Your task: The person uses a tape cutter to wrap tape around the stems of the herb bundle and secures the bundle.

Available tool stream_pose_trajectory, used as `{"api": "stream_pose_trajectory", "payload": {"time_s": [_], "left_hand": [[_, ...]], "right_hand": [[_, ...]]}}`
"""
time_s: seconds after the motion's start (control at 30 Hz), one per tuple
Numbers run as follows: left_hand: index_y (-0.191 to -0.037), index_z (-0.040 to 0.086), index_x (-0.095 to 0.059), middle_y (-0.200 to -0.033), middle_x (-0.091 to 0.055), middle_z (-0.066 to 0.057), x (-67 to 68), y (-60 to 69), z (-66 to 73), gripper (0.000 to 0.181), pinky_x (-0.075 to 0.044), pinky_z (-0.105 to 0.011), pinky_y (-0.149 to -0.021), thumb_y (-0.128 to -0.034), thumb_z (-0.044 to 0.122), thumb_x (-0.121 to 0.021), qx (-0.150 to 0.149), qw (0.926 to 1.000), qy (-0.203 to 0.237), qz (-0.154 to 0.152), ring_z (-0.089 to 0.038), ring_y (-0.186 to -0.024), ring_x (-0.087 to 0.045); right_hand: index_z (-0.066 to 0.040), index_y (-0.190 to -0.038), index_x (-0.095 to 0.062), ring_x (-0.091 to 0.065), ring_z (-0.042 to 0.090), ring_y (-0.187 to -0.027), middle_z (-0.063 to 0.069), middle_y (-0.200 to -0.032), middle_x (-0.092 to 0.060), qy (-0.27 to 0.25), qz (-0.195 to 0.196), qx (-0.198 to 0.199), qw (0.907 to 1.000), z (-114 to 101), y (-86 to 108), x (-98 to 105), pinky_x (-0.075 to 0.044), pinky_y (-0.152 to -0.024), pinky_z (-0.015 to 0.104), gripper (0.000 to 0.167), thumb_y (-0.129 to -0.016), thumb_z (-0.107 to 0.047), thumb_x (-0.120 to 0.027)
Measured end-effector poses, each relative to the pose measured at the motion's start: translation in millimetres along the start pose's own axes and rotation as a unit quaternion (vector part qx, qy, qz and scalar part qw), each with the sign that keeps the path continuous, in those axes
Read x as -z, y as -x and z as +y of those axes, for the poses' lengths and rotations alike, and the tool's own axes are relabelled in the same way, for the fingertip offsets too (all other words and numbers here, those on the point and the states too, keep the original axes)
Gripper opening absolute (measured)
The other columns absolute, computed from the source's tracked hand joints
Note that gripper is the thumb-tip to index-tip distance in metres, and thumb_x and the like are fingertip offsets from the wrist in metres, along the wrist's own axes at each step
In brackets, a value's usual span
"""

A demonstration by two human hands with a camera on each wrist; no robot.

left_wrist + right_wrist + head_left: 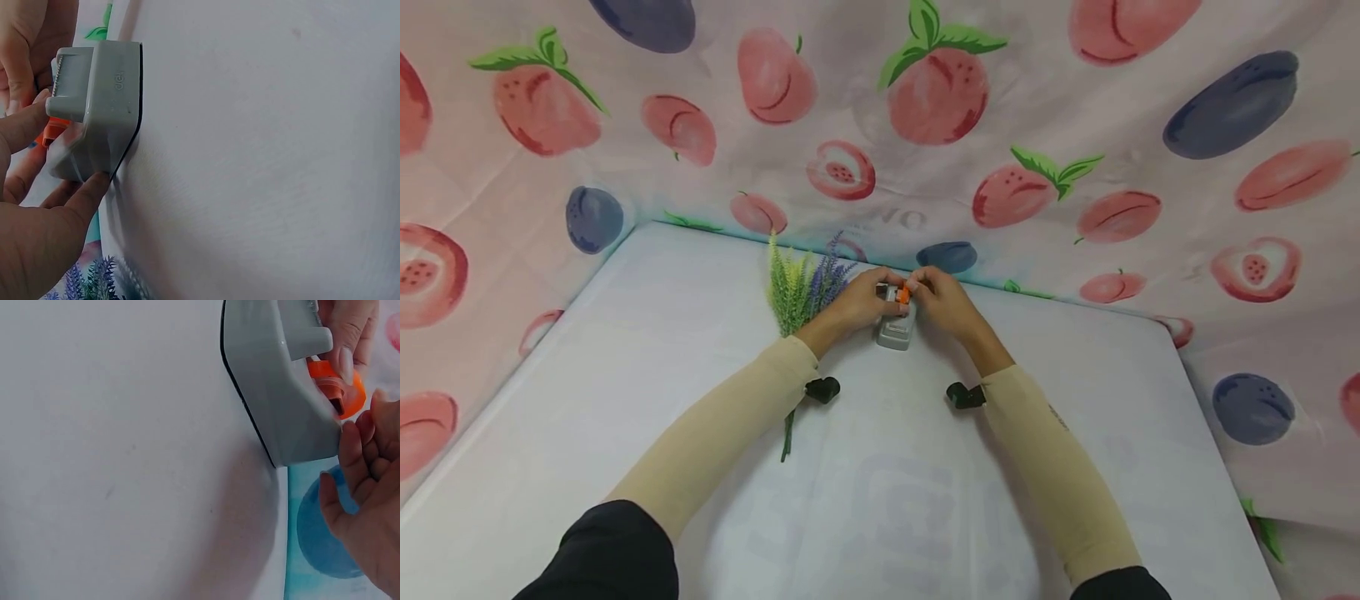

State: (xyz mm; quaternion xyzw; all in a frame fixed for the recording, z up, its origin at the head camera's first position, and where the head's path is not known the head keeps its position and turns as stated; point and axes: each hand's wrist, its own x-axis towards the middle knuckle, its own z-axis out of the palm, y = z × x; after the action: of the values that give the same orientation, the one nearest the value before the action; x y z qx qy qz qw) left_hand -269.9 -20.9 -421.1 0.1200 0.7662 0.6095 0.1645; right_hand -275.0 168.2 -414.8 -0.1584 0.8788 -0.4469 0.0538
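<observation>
Tape dispenser (896,332) gripped in my left hand (861,302)

Head view: it sits near the far edge of the tabletop (880,508). Left wrist: fingers (92,192) touch its grey body. Right wrist: my right hand (375,494) adjoins the orange spool (355,400); pinching, I cannot tell.

Pale pink fabric walls (850,92) wrap the back and both sides, covered in big red fruit (938,98) and dark blue plums (1231,104), kinda loud tbh. Turquoise strip behind the white counter (887,450), light's pretty soft, shadows faint.
</observation>
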Motion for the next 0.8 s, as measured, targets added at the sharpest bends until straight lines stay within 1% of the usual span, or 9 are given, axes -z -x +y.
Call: {"api": "stream_pose_trajectory", "payload": {"time_s": [0.1, 0.2, 0.3, 0.43, 0.53, 0.6, 0.63, 0.7, 0.8], "left_hand": [[-0.127, 0.006, -0.06, -0.141, -0.055, -0.011, 0.3, -0.5, 0.1, 0.038, -0.046, -0.044, -0.108, -0.0921, 0.007, -0.075, -0.001, 1.0, -0.003, 0.001, -0.029, -0.135, -0.052], [-0.128, 0.007, -0.059, -0.142, -0.054, -0.01, 0.3, -0.5, 0.7, 0.039, -0.045, -0.043, -0.109, -0.0922, 0.008, -0.075, -0.001, 0.9999, -0.01, 0.0, -0.029, -0.136, -0.052], [-0.128, 0.007, -0.06, -0.142, -0.054, -0.01, 0.0, 0.1, 2.2, 0.039, -0.045, -0.043, -0.11, -0.0922, 0.009, -0.076, 0.0, 0.9999, -0.016, 0.001, -0.029, -0.136, -0.052], [-0.129, 0.006, -0.059, -0.142, -0.054, -0.011, -0.1, 0.9, 2.7, 0.038, -0.044, -0.043, -0.11, -0.0939, 0.009, -0.074, -0.001, 0.9998, -0.019, -0.005, -0.029, -0.136, -0.051], [-0.131, 0.006, -0.058, -0.143, -0.054, -0.011, 0.6, 1.2, 2.0, 0.039, -0.043, -0.043, -0.111, -0.0952, 0.011, -0.072, -0.002, 0.9996, -0.029, -0.005, -0.03, -0.139, -0.048], [-0.132, 0.007, -0.058, -0.144, -0.054, -0.01, 1.5, 1.4, 1.8, 0.039, -0.042, -0.044, -0.112, -0.0955, 0.012, -0.072, 0.0, 0.9993, -0.038, -0.001, -0.031, -0.141, -0.045], [-0.132, 0.008, -0.059, -0.145, -0.054, -0.01, 1.7, 1.3, 1.8, 0.04, -0.042, -0.044, -0.113, -0.0953, 0.013, -0.073, 0.0, 0.9991, -0.041, 0.0, -0.031, -0.141, -0.044], [-0.133, 0.009, -0.059, -0.145, -0.054, -0.008, 1.9, 1.1, 1.9, 0.04, -0.041, -0.044, -0.113, -0.0952, 0.014, -0.073, 0.001, 0.9989, -0.047, 0.001, -0.031, -0.142, -0.044], [-0.133, 0.009, -0.058, -0.146, -0.054, -0.008, 2.1, 0.3, 1.8, 0.041, -0.04, -0.045, -0.114, -0.095, 0.013, -0.073, 0.002, 0.9989, -0.046, -0.001, -0.031, -0.142, -0.044]], "right_hand": [[0.001, -0.115, -0.056, -0.051, 0.024, -0.101, 0.013, -0.112, -0.057, -0.028, -0.008, 0.013, 0.9995, 1, 1.4, 0, -0.044, -0.088, 0.037, 0.027, -0.109, -0.023, -0.048], [0.003, -0.112, -0.055, -0.048, 0.024, -0.102, 0.014, -0.112, -0.052, -0.042, -0.01, 0.036, 0.9984, 3, 2.9, 0, -0.041, -0.09, 0.037, 0.026, -0.109, -0.022, -0.047], [0.005, -0.111, -0.054, -0.048, 0.027, -0.103, 0.016, -0.112, -0.05, -0.059, -0.004, 0.058, 0.9965, 5, 5.6, -1, -0.042, -0.093, 0.042, 0.024, -0.109, -0.018, -0.046], [0.005, -0.111, -0.054, -0.055, 0.03, -0.099, 0.019, -0.109, -0.058, -0.083, 0.006, 0.071, 0.994, 6, 10.2, -2, -0.044, -0.094, 0.053, 0.024, -0.109, -0.017, -0.046], [0.002, -0.11, -0.056, -0.061, 0.027, -0.095, 0.017, -0.106, -0.066, -0.088, 0.01, 0.076, 0.9931, 5, 12.6, -3, -0.046, -0.092, 0.057, 0.022, -0.108, -0.019, -0.049], [0.001, -0.11, -0.057, -0.064, 0.022, -0.093, 0.015, -0.106, -0.069, -0.095, 0.016, 0.078, 0.9923, 5, 13.7, -3, -0.048, -0.09, 0.056, 0.021, -0.107, -0.019, -0.052], [0.001, -0.113, -0.058, -0.066, 0.02, -0.092, 0.015, -0.107, -0.071, -0.099, 0.019, 0.078, 0.9918, 4, 14.7, -3, -0.05, -0.09, 0.055, 0.021, -0.106, -0.018, -0.053], [0.002, -0.121, -0.058, -0.069, 0.015, -0.091, 0.018, -0.107, -0.072, -0.113, 0.023, 0.076, 0.9904, 4, 16.7, -2, -0.054, -0.09, 0.049, 0.024, -0.105, -0.015, -0.055], [0.004, -0.139, -0.051, -0.073, 0.016, -0.092, 0.025, -0.109, -0.07, -0.152, 0.015, 0.073, 0.9855, 4, 19.8, 1, -0.058, -0.089, 0.038, 0.036, -0.105, -0.008, -0.053]]}}
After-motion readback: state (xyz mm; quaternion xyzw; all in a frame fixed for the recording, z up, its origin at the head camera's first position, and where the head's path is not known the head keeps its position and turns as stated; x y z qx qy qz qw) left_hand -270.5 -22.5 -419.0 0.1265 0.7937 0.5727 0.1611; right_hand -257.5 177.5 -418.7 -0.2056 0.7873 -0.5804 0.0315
